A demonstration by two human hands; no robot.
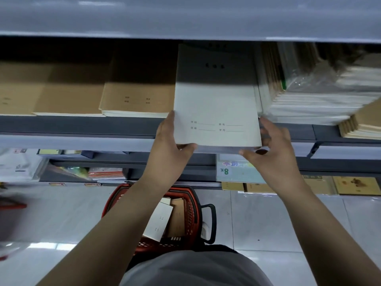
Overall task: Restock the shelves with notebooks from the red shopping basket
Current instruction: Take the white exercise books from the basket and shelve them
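the step in hand looks like shelving: the person is feeding a stack of pale grey notebooks (216, 104) onto the shelf (132, 122), into the gap between a low pile of brown notebooks (136, 98) on the left and a leaning, plastic-wrapped bundle (309, 96) on the right. the far half of the stack already lies in the shadow under the upper shelf, while its near edge hangs out past the shelf lip. the left hand (171, 141) grips the near left corner, thumb curled across the front edge and fingers underneath, out of sight. the right hand (274, 145) holds the near right corner, thumb hooked under the front edge and fingers bent against the side. the next move probably calls for a straight push inward until the front edge sits level with the neighbouring piles, minding the leaning bundle. on the floor below, the red shopping basket (189, 203) holds more notebooks, so restocking is not finished.
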